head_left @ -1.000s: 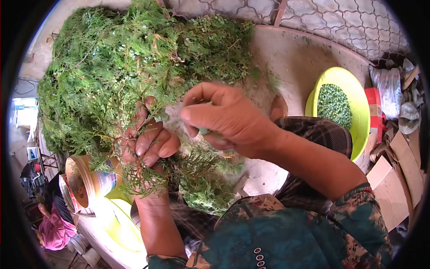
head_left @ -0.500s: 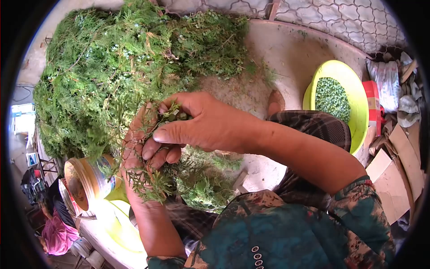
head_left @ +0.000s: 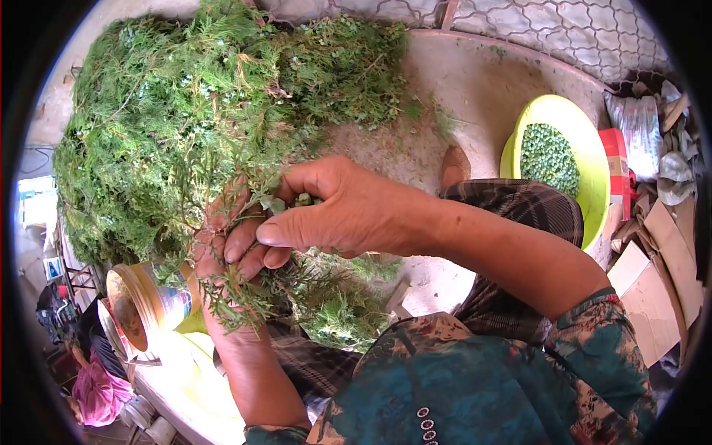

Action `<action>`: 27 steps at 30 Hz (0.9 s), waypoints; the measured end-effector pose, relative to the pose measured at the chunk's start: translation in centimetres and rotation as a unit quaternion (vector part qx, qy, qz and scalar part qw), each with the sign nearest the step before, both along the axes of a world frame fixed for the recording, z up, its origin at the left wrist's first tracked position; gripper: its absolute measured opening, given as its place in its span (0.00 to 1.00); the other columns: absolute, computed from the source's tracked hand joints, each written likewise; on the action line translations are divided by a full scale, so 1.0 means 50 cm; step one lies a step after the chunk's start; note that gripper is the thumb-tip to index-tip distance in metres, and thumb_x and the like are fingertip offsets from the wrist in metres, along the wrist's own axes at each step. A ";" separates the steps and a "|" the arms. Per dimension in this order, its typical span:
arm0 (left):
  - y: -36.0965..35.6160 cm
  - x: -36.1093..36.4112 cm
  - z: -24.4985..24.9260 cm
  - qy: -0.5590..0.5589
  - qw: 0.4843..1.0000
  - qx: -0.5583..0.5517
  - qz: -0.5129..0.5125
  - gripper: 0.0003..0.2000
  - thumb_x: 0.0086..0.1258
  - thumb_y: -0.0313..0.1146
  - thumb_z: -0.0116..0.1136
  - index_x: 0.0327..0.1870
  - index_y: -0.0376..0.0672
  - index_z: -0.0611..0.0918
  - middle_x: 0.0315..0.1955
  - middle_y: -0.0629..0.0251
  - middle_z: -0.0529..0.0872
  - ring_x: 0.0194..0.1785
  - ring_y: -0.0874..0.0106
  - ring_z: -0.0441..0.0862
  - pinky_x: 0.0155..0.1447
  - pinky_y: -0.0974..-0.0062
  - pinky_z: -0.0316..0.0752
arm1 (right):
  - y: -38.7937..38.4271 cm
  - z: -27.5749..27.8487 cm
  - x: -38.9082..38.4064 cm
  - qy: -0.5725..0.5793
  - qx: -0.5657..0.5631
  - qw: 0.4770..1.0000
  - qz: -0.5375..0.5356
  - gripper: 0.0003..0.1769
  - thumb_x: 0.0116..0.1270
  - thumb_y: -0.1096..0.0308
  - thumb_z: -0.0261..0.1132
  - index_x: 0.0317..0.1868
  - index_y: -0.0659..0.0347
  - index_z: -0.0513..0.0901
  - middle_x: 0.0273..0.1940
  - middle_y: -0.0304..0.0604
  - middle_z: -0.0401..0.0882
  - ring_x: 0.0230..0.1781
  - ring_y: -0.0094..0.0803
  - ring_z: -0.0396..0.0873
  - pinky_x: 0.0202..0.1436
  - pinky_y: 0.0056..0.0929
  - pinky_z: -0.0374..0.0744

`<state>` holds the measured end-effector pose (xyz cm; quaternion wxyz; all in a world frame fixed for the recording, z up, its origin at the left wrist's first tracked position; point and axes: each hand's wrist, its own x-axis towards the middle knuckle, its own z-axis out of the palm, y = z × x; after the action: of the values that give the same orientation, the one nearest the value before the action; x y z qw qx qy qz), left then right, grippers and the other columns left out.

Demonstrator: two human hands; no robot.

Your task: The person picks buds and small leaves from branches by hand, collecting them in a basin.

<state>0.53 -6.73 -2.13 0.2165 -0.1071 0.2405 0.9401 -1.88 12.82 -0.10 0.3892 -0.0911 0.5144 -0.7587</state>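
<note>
My left hand (head_left: 222, 241) is closed around a leafy cypress sprig (head_left: 241, 297), whose green tips stick out above and below the fingers. My right hand (head_left: 337, 208) meets it from the right, thumb and forefinger pinched at the sprig. Several small green cones (head_left: 304, 199) show in the curl of my right hand. Leaves partly cover the fingers of my left hand. Behind both hands rises a big heap of cypress branches (head_left: 170, 111), and more cut greenery (head_left: 341, 304) lies below them, near my lap.
A yellow-green basin (head_left: 595, 193) holding many green cones (head_left: 549, 159) stands to the right, beside a red box (head_left: 614, 159) and cardboard (head_left: 649, 297). At left a bucket (head_left: 152, 300) lies tipped. Wire mesh (head_left: 549, 37) borders the back. A pink cloth (head_left: 100, 393) is at lower left.
My right hand has shifted slightly right, and the sprig's top has turned in my left hand. My left fingers have moved a little left. Both hands stay together.
</note>
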 end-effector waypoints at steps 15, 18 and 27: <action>0.000 0.002 0.011 -0.029 0.987 0.157 -0.030 0.14 0.70 0.35 0.42 0.47 0.33 0.71 0.16 0.75 0.68 0.15 0.81 0.63 0.31 0.77 0.64 | 0.004 -0.026 -0.002 0.068 -0.056 0.996 0.004 0.15 0.66 0.60 0.58 0.40 0.66 0.79 0.28 0.39 0.78 0.25 0.22 0.73 0.25 0.19 0.69; -0.024 -0.022 0.036 -0.012 0.976 0.216 -0.006 0.09 0.72 0.30 0.36 0.36 0.33 0.66 0.12 0.69 0.68 0.13 0.75 0.68 0.32 0.75 0.68 | 0.016 -0.033 0.000 0.074 0.045 0.996 0.036 0.16 0.60 0.56 0.60 0.33 0.63 0.79 0.21 0.34 0.70 0.19 0.19 0.64 0.20 0.20 0.61; -0.052 -0.047 -0.003 -0.041 0.997 0.067 0.010 0.20 0.74 0.32 0.33 0.60 0.25 0.62 0.17 0.70 0.66 0.14 0.78 0.63 0.31 0.73 0.65 | 0.013 -0.058 -0.008 0.171 0.171 0.970 0.040 0.18 0.59 0.55 0.60 0.32 0.63 0.82 0.24 0.41 0.75 0.27 0.24 0.70 0.30 0.27 0.69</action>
<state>-1.82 -9.34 -2.27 0.2231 -0.1328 0.1664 0.9512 -2.30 13.47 -2.97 0.3356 -0.1719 0.6913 -0.6164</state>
